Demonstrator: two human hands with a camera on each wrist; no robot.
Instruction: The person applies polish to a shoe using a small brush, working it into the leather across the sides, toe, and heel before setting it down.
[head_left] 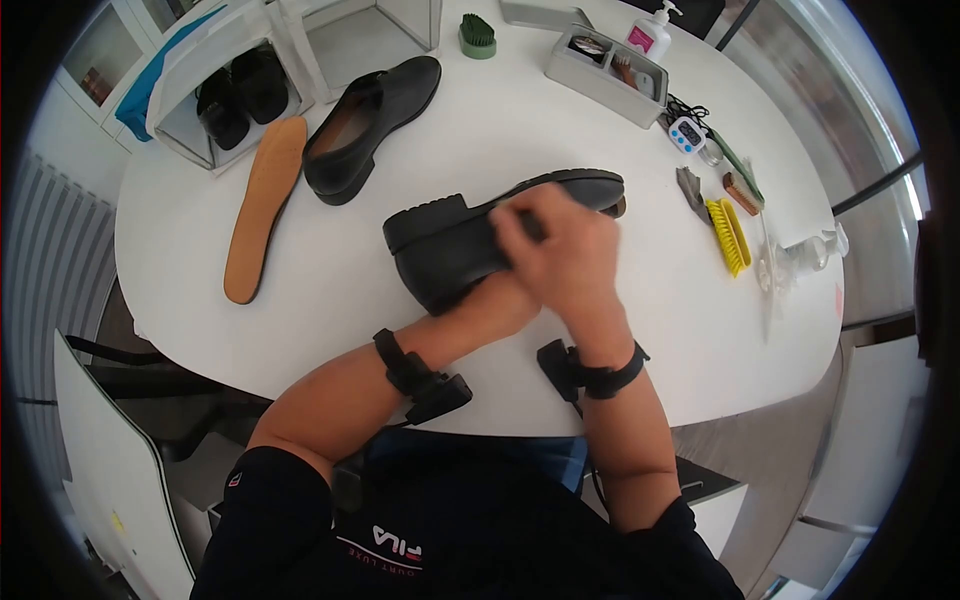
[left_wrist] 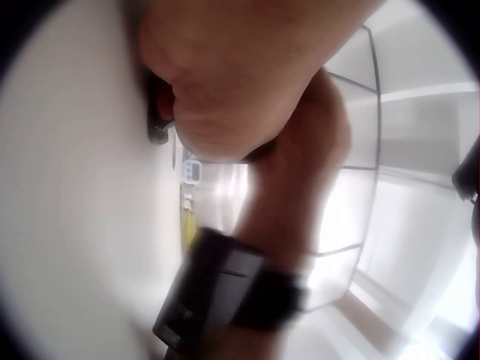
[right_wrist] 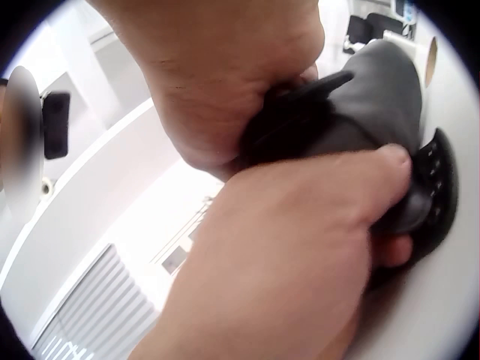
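- The right hand's [head_left: 572, 255] fingers are curled and bunched together round a dark piece [right_wrist: 289, 109]; I can't tell whether that is loose or part of the shoe, and motion blur hides the tips.
- The left hand [head_left: 505, 302] grips the black shoe [head_left: 445, 255], thumb flat on the leather and a fingertip showing lower, by the sole; whether its other fingers are spread I can't tell.
- That grip probably steadies the shoe from the near side, leaving the right hand free to bear on it.
- The shoe is over the middle of the white table [head_left: 330, 330], tipped so its sole edge faces away from the person; its contact with the table is hidden.
- Its toe points to the person's right, heel to the left; the long axis runs mostly crosswise, toe end slightly farther off.
- The other shoe [head_left: 400, 100] and a tan insole [head_left: 262, 215] lie to the left, the yellow brush [head_left: 730, 238] to the right, perhaps so placed to leave working room.
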